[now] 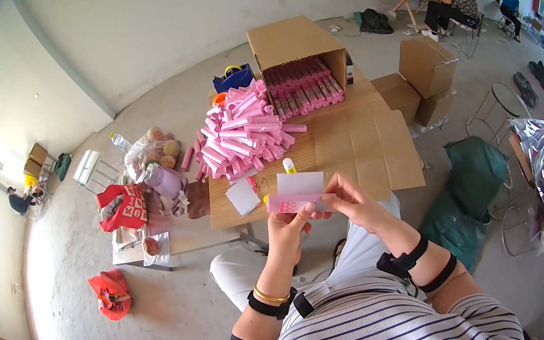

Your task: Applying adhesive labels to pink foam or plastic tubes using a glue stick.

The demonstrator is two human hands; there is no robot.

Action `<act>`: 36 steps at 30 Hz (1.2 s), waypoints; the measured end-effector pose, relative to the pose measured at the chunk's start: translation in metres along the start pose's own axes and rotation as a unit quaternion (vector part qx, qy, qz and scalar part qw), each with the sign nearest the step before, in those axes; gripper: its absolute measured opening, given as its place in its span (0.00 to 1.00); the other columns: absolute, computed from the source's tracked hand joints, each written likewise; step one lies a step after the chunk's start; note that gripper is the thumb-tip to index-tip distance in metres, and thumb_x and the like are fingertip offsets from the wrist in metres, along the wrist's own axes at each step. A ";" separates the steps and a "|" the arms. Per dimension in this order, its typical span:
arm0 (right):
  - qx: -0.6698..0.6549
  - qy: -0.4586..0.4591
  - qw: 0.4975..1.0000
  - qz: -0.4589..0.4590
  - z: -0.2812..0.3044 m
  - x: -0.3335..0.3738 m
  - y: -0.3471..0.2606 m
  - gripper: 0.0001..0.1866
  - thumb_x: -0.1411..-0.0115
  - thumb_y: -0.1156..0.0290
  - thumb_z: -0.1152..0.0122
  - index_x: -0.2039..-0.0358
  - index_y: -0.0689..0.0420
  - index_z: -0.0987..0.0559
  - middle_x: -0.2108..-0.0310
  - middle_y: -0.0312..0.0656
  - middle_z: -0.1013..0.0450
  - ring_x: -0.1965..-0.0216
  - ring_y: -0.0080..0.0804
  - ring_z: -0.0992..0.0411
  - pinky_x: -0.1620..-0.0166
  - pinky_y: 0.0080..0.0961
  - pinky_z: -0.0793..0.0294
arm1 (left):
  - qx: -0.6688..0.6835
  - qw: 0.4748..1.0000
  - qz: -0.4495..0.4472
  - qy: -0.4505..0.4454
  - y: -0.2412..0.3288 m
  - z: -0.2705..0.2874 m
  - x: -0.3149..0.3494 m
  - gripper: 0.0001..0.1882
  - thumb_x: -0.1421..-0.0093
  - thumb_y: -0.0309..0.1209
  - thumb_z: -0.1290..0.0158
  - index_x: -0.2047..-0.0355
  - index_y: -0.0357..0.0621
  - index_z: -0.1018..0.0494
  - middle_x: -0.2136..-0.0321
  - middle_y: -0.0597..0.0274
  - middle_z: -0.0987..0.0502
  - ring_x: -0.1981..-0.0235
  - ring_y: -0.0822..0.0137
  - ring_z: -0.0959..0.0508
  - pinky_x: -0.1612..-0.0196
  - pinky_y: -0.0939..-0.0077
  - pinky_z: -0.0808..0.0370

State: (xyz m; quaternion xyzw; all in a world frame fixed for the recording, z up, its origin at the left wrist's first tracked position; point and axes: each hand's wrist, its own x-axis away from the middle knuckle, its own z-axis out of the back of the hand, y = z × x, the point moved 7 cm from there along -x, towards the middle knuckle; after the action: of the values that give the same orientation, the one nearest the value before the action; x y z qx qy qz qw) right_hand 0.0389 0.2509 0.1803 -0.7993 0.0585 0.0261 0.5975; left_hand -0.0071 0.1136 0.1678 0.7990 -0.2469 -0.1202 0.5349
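Left grip (287,229), right grip (355,207), pinching pink paper (282,203)

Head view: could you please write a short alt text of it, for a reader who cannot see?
A person's left hand and right hand hold a pink strip by the near edge of a wooden table. On the table are a heap of pink tubes and an open carton holding darker tubes.

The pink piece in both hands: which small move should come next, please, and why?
Perhaps steady the pink piece with the left hand and roll it a little with the right hand: both hands pinch it, its left end shows uncovered, and many pink rolls lie piled ahead.
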 end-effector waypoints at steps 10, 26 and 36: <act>0.037 -0.042 0.997 -0.060 0.001 0.000 -0.005 0.12 0.36 0.67 0.43 0.58 0.58 0.32 0.65 0.37 0.29 0.66 0.23 0.28 0.60 0.23 0.27 | 0.114 0.992 0.039 0.048 -0.004 0.003 0.004 0.08 0.43 0.30 0.40 0.65 0.46 0.26 0.73 0.70 0.24 0.76 0.80 0.26 0.80 0.88 0.37; 0.045 -0.075 0.996 0.015 -0.023 0.021 -0.046 0.12 0.37 0.73 0.41 0.57 0.61 0.32 0.64 0.36 0.29 0.63 0.20 0.29 0.57 0.20 0.28 | -0.066 0.998 -0.012 -0.012 0.058 0.003 0.028 0.14 0.41 0.33 0.41 0.59 0.40 0.27 0.68 0.65 0.22 0.75 0.78 0.25 0.78 0.88 0.34; 0.010 -0.064 0.998 0.013 -0.038 0.023 -0.059 0.12 0.35 0.68 0.44 0.57 0.61 0.32 0.62 0.39 0.29 0.62 0.24 0.26 0.57 0.22 0.28 | -0.061 0.997 -0.056 0.007 0.066 -0.013 0.044 0.11 0.39 0.31 0.43 0.61 0.40 0.30 0.72 0.68 0.27 0.73 0.81 0.29 0.74 0.89 0.35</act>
State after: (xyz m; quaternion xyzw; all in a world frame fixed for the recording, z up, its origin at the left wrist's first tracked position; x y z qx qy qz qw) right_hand 0.0679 0.2293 0.2450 -0.7888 0.0311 0.0844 0.6080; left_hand 0.0188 0.0812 0.2363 0.7785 -0.1906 -0.1595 0.5764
